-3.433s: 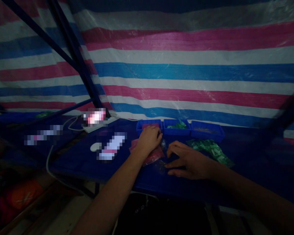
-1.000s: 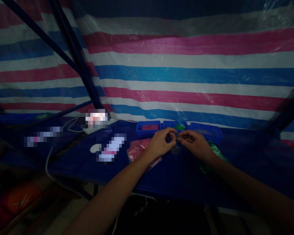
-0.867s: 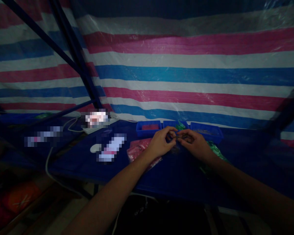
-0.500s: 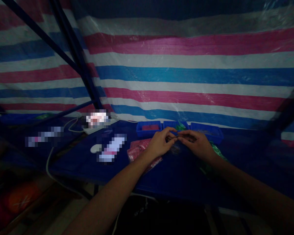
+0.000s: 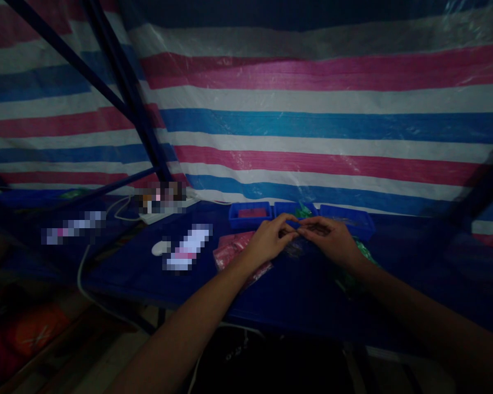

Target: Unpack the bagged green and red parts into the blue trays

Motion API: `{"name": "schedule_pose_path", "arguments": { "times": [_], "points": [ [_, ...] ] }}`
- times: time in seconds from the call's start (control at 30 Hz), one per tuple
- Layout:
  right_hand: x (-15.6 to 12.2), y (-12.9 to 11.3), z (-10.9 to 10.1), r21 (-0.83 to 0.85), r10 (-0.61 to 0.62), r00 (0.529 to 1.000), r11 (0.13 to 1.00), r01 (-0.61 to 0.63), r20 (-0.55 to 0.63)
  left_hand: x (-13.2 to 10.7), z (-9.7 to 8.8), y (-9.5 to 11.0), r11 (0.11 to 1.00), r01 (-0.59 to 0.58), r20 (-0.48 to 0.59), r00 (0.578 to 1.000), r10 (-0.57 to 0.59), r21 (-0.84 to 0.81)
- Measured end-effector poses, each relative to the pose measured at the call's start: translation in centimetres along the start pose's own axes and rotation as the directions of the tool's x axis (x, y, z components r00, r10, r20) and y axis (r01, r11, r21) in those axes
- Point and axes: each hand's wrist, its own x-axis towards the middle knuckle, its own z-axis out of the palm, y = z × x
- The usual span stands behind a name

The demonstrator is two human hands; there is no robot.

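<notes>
Two pinches, left hand (image 5: 268, 241) and right hand (image 5: 332, 241), on something tiny (image 5: 298, 233); blue bins (image 5: 235, 220) behind.

A single view is provided, taken from a camera worn on the head. It is aimed forward and slightly downward across the table (image 5: 127, 265) toward the striped sheet (image 5: 312, 120) hung behind it. The left hand (image 5: 267, 242) and right hand (image 5: 332, 241) are framed near the centre at close range, and the forearms are seen entering from the lower edge.

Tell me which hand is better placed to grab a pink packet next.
Probably left: the left hand is right by the pink packets, while the right hand is across from them, over the green packets.
</notes>
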Motion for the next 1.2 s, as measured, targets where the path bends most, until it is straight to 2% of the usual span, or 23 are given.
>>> {"name": "schedule_pose_path", "arguments": {
  "times": [0.27,0.43,0.53,0.73,0.93,1.2],
  "points": [
    [0.2,0.3,-0.1,0.166,0.034,0.998,0.985,-0.043,0.059,0.3,0.1,-0.4,0.999,0.008,-0.073,0.997,-0.012,-0.054],
    [0.1,0.1,0.1,0.24,0.066,0.997,0.969,-0.056,-0.033,0.4,0.3,-1.0,0.985,0.06,-0.052,0.996,-0.069,-0.162],
    [0.1,0.0,0.2,0.276,0.089,0.996,0.958,-0.078,-0.028,0.5,0.5,-1.3,0.973,0.07,-0.047,0.996,-0.082,-0.22],
    [-0.1,-0.3,0.3,0.315,0.105,0.994,0.944,-0.098,-0.007,0.6,0.6,-1.4,0.951,0.079,-0.095,0.989,-0.111,-0.298],
    [0.0,-0.1,0.2,0.317,0.131,0.991,0.941,-0.122,-0.006,0.6,0.6,-1.4,0.93,0.111,-0.072,0.987,-0.145,-0.351],
    [-0.1,-0.2,0.4,0.326,0.126,0.992,0.937,-0.128,0.028,0.6,0.7,-1.8,0.936,0.07,-0.064,0.993,-0.097,-0.346]
  ]
}}
